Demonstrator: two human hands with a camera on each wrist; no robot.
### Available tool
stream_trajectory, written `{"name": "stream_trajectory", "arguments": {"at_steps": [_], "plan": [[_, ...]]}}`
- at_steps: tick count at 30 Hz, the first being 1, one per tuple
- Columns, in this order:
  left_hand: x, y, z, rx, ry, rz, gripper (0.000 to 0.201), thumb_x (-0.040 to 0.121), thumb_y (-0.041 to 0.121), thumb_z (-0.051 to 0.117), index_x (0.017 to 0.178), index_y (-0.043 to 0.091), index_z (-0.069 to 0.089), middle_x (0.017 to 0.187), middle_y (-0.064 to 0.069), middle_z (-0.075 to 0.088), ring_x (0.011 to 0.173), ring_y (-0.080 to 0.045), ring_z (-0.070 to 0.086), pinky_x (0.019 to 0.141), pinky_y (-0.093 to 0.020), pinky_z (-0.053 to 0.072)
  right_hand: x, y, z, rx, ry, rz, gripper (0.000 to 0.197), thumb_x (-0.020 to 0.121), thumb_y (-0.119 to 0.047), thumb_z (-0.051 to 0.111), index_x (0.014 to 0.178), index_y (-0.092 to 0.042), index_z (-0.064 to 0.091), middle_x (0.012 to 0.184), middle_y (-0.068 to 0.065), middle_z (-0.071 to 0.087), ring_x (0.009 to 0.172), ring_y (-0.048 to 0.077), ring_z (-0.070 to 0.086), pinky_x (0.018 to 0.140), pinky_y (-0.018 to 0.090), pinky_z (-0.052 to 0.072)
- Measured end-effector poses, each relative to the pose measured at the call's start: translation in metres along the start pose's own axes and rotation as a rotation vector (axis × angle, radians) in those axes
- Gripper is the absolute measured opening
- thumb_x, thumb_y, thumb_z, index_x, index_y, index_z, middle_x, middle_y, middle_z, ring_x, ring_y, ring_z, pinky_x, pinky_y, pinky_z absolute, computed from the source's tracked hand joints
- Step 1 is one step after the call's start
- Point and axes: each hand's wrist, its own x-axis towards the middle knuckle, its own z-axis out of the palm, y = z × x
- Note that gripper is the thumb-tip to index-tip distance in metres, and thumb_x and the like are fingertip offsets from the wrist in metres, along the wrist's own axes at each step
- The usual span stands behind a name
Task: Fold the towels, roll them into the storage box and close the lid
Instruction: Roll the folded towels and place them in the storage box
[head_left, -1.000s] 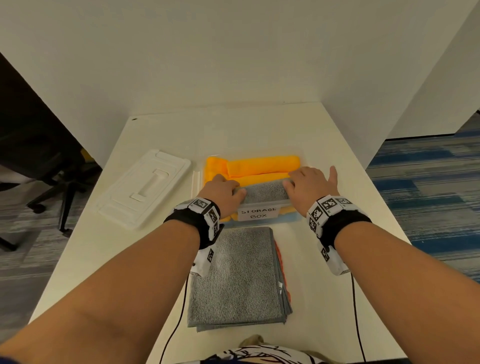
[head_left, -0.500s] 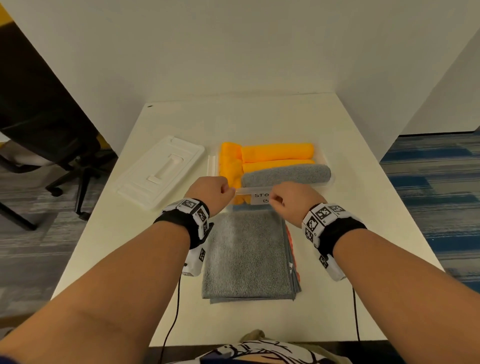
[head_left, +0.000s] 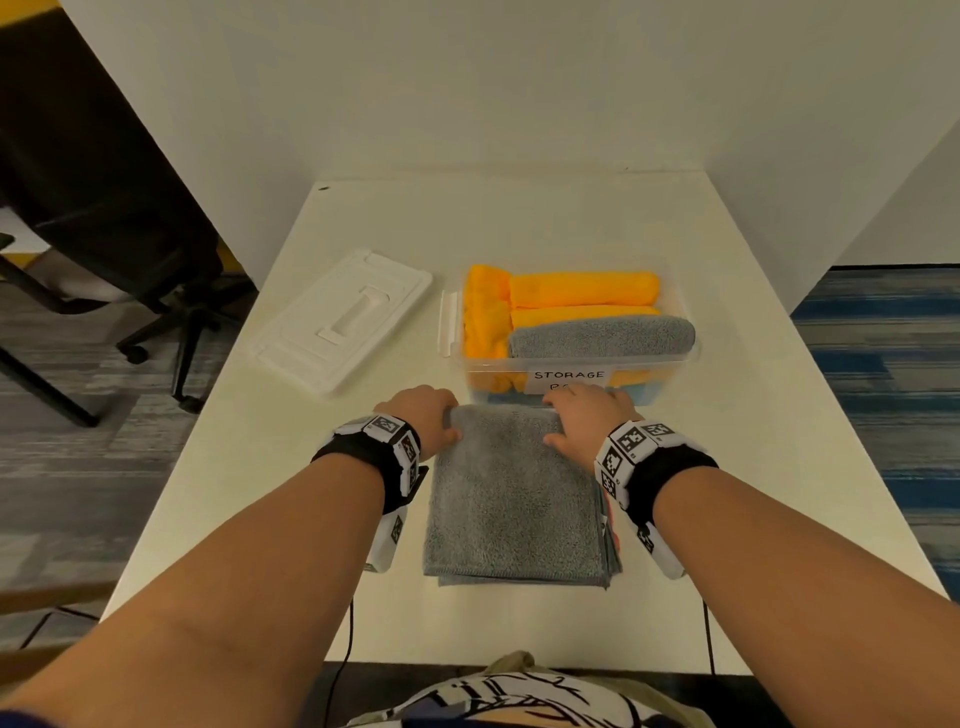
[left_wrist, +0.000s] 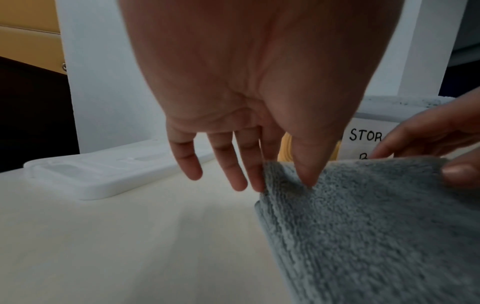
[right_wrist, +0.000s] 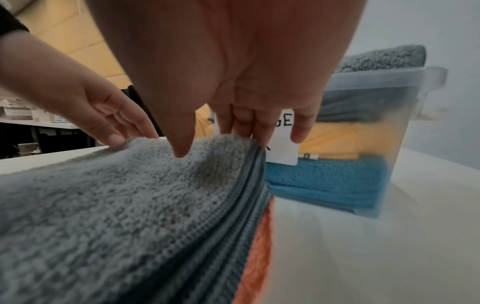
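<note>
- The white surface (head_left: 519, 218) carries everything; walls stand behind it and to its right
- The clear storage box (head_left: 680, 364), labelled STORAGE, stands open at the far middle; inside lie orange rolled towels (head_left: 582, 288) and a grey rolled towel (head_left: 602, 338) nearest the front wall; a blue towel (right_wrist: 324, 181) shows at the bottom
- The white lid (head_left: 343, 322) lies flat, left of the box
- The folded grey towel (head_left: 514, 499) lies just in front of the box, on an orange towel (right_wrist: 257, 257)
- The left hand (head_left: 423, 415) pinches the towel's far left corner, thumb on top; the right hand (head_left: 584, 418) pinches the far right corner; each grip is clamped on the cloth
</note>
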Motion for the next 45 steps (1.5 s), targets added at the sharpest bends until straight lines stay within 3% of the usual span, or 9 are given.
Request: {"name": "stream_trajectory", "arguments": {"at_steps": [9,13,16,19,22,27,34,40,45], "plan": [[-0.002,0.003,-0.005,0.056,-0.032,0.096,0.024,0.08,0.023,0.067,0.079,0.025,0.042,0.093,0.001,0.046,0.089,-0.023,0.052,0.076,-0.037,0.048,-0.005,-0.002,-0.007,-0.054,0.015,-0.154,0.032,0.077,0.001,0.049,0.084,-0.029,0.041,0.087,-0.008,0.044,0.087,0.017,0.044,0.09,0.036,0.029],[-0.005,0.007,-0.004,0.256,-0.08,0.152,0.016,0.085,0.019,0.061,0.088,0.027,0.047,0.1,0.0,0.046,0.096,-0.024,0.053,0.07,-0.032,0.042,-0.007,-0.003,-0.007,-0.099,-0.095,-0.186,0.028,0.078,-0.004,0.051,0.085,-0.031,0.046,0.09,-0.008,0.046,0.09,0.017,0.046,0.091,0.038,0.029],[-0.007,0.008,-0.005,0.313,-0.151,0.144,0.016,0.086,0.027,0.063,0.101,0.029,0.058,0.11,0.0,0.05,0.102,-0.025,0.054,0.074,-0.032,0.042,-0.01,-0.004,-0.008,-0.069,-0.169,-0.165,0.003,0.085,-0.034,0.057,0.086,-0.033,0.058,0.097,-0.008,0.052,0.098,0.017,0.051,0.094,0.041,0.034],[-0.007,0.01,-0.01,0.194,-0.211,0.122,0.032,0.089,0.039,0.056,0.11,0.017,0.065,0.116,-0.006,0.056,0.105,-0.027,0.056,0.079,-0.031,0.043,-0.01,-0.003,-0.007,-0.067,-0.207,-0.12,0.026,0.091,-0.053,0.049,0.082,-0.03,0.057,0.106,-0.003,0.051,0.102,0.02,0.051,0.093,0.041,0.039],[-0.004,0.009,-0.008,0.09,-0.208,0.136,0.034,0.091,0.043,0.055,0.098,0.012,0.064,0.097,-0.003,0.061,0.09,-0.02,0.055,0.074,-0.028,0.039,-0.009,-0.004,-0.004,-0.022,-0.197,-0.107,0.024,0.093,-0.043,0.053,0.076,-0.028,0.05,0.104,-0.003,0.052,0.102,0.02,0.054,0.092,0.04,0.039],[-0.004,0.013,0.002,0.045,-0.202,0.219,0.035,0.084,0.04,0.067,0.071,0.022,0.04,0.067,0.008,0.045,0.068,-0.013,0.043,0.055,-0.022,0.03,-0.013,-0.006,0.001,0.031,-0.158,-0.067,0.024,0.09,-0.034,0.06,0.099,-0.021,0.042,0.086,-0.006,0.054,0.08,0.02,0.05,0.097,0.041,0.031],[-0.004,0.018,-0.001,-0.046,-0.073,0.264,0.041,0.074,0.021,0.071,0.069,0.025,0.03,0.067,0.008,0.039,0.064,-0.014,0.037,0.051,-0.024,0.027,-0.011,-0.003,0.0,0.051,-0.017,-0.154,0.021,0.083,-0.028,0.06,0.095,-0.03,0.043,0.092,-0.009,0.055,0.087,0.017,0.053,0.089,0.036,0.026],[-0.004,0.025,-0.002,0.212,-0.124,0.287,0.039,0.081,0.023,0.063,0.066,0.021,0.028,0.067,0.005,0.038,0.073,-0.019,0.042,0.062,-0.028,0.033,-0.012,-0.007,0.005,-0.061,-0.022,-0.219,0.026,0.079,-0.007,0.051,0.08,-0.03,0.04,0.088,-0.01,0.047,0.089,0.017,0.05,0.086,0.037,0.027],[-0.003,0.026,0.001,0.274,-0.203,0.276,0.018,0.082,0.026,0.062,0.083,0.019,0.046,0.084,0.001,0.052,0.078,-0.019,0.05,0.066,-0.028,0.041,-0.013,-0.012,0.006,-0.085,-0.12,-0.231,0.011,0.085,-0.021,0.055,0.084,-0.03,0.049,0.093,-0.007,0.049,0.096,0.019,0.052,0.093,0.04,0.029]]}}
